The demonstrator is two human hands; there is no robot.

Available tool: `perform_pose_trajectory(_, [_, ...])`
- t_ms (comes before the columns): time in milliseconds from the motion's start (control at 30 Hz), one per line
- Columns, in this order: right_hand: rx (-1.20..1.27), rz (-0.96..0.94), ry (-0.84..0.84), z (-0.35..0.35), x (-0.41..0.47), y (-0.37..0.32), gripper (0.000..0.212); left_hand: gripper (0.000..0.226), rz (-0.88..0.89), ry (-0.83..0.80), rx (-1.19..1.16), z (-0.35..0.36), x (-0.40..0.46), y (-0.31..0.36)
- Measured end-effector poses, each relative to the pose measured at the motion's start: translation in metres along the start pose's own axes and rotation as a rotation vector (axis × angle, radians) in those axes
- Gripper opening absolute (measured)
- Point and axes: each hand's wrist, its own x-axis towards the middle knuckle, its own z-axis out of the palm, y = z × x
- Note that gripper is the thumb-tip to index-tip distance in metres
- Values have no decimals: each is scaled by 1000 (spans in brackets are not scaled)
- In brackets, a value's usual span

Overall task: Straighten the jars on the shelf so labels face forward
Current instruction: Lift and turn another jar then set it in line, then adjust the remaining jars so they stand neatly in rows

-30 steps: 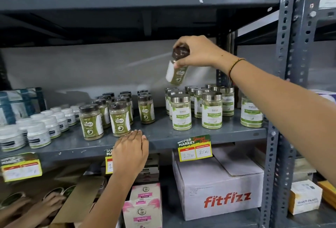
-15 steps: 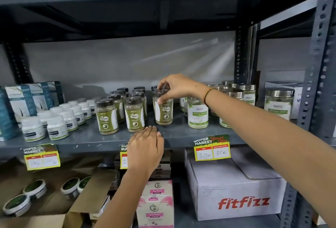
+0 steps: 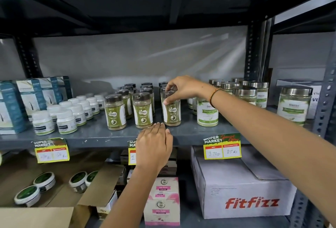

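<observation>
A dark-lidded jar of green powder [image 3: 172,113] stands upright at the front of the grey shelf [image 3: 189,133], its green and white label facing me. My right hand [image 3: 183,89] grips it from above around the lid. Two matching jars stand to its left, the nearer one [image 3: 143,112] and the farther one [image 3: 115,114], with labels forward and more rows behind. My left hand [image 3: 154,147] lies flat on the shelf's front edge, fingers apart, holding nothing.
Steel-lidded jars [image 3: 207,113] stand to the right, one apart [image 3: 293,106]. Small white jars [image 3: 66,121] and blue boxes [image 3: 11,107] fill the left. Price tags [image 3: 222,147] hang on the edge. Below sit a white carton [image 3: 243,187], pink boxes [image 3: 162,202] and open cardboard [image 3: 98,191].
My right hand brought the jar down from mid-air and set it on the shelf in the front row. The camera shifted left and closer. My left hand stayed on the edge.
</observation>
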Motion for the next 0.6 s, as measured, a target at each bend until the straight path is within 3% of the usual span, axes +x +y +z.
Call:
perform_pose_trajectory(300, [-95, 1, 78, -6, -19, -6, 75, 44, 12, -3, -8, -6, -1, 3])
perform_pose_trajectory(600, [-41, 78, 452, -57, -72, 18, 62, 40, -20, -21, -28, -15, -4, 9])
